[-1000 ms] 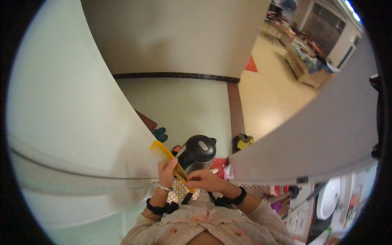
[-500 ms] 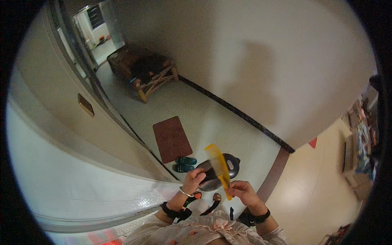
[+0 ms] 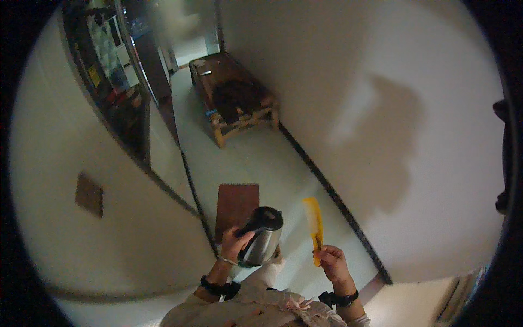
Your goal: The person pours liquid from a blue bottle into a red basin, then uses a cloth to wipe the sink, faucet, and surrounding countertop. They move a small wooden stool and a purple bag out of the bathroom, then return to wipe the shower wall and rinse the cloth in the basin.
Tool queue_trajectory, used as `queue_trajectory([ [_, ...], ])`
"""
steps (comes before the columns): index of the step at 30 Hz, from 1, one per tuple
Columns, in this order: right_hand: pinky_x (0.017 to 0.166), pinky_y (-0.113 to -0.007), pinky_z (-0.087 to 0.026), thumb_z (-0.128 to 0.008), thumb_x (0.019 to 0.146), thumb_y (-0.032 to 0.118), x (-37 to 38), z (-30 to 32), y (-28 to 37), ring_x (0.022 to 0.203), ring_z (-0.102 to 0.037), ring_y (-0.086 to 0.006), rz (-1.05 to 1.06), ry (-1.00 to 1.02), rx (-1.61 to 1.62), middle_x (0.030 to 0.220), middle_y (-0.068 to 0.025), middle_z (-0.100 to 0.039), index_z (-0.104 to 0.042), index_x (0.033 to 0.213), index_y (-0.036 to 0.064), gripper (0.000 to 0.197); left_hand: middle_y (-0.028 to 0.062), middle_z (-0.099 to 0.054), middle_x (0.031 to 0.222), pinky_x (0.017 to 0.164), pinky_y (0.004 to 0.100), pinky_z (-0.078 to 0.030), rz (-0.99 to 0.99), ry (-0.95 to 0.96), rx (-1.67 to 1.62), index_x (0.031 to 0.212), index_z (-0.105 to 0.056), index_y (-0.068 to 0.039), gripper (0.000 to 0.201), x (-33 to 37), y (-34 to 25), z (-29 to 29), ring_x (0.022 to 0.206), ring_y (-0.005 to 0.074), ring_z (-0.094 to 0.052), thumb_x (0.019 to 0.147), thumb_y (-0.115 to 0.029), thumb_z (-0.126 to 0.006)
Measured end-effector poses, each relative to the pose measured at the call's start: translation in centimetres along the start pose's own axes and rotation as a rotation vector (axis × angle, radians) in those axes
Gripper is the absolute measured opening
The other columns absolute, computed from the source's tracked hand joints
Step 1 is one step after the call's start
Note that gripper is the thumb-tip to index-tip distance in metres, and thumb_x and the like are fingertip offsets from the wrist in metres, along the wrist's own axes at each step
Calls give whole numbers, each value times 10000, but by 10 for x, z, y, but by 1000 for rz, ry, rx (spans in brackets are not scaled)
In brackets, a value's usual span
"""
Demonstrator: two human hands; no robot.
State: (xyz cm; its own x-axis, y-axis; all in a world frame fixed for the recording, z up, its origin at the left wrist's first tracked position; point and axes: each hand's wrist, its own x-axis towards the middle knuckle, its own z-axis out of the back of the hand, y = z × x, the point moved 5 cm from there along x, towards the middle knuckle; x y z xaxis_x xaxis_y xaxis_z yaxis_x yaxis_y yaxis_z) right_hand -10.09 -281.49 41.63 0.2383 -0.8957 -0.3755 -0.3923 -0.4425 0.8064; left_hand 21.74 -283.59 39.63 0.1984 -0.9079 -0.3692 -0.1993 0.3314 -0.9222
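Note:
A silver kettle with a black lid hangs in front of my body. My left hand is wrapped round its black handle and holds it nearly upright. To the right of the kettle, my right hand pinches the lower end of a yellow comb. The comb stands upright, its teeth facing left toward the kettle. A gap separates the two things, with pale floor showing between them.
A brown mat lies beyond the kettle. Farther off, a low wooden bench with a dark cloth on it stands against the right wall. At left is a pale wall bearing a brown plate, beside a glazed opening.
My view has swung left along the corridor. The kettle and comb, which overlapped before, are now apart. The kettle shows more side-on, and the slippers by the mat are out of sight.

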Motion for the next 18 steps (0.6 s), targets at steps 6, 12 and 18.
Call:
queue_trajectory([
  [6, 675, -297, -480, -676, 818, 123, 220, -30, 88, 771, -601, -174, 76, 87, 24, 910, -67, -648, -633, 954, 9, 182, 25, -623, 687, 488, 269, -440, -436, -260, 86, 892, -641, -26, 328, 156, -102, 30, 520, 98, -519, 677, -177, -838],
  [12, 613, -287, -455, -670, 808, 113, 334, -64, 128, 664, -571, -160, 65, 53, 6, 773, -52, -612, -651, 885, -10, 147, 80, -649, 775, 565, 305, -498, -263, -421, 171, 976, -618, 14, 408, 259, -139, 93, 622, 153, -582, 640, -106, -818],
  [18, 617, -282, -466, -664, 812, 89, 381, -28, 127, 671, -567, -156, 218, 165, -281, 800, -37, -601, -634, 886, 7, 114, 112, -641, 734, 520, 329, -483, -254, -569, 283, 918, -615, 42, 339, 295, -118, 163, 586, 172, -586, 641, -62, -780],
])
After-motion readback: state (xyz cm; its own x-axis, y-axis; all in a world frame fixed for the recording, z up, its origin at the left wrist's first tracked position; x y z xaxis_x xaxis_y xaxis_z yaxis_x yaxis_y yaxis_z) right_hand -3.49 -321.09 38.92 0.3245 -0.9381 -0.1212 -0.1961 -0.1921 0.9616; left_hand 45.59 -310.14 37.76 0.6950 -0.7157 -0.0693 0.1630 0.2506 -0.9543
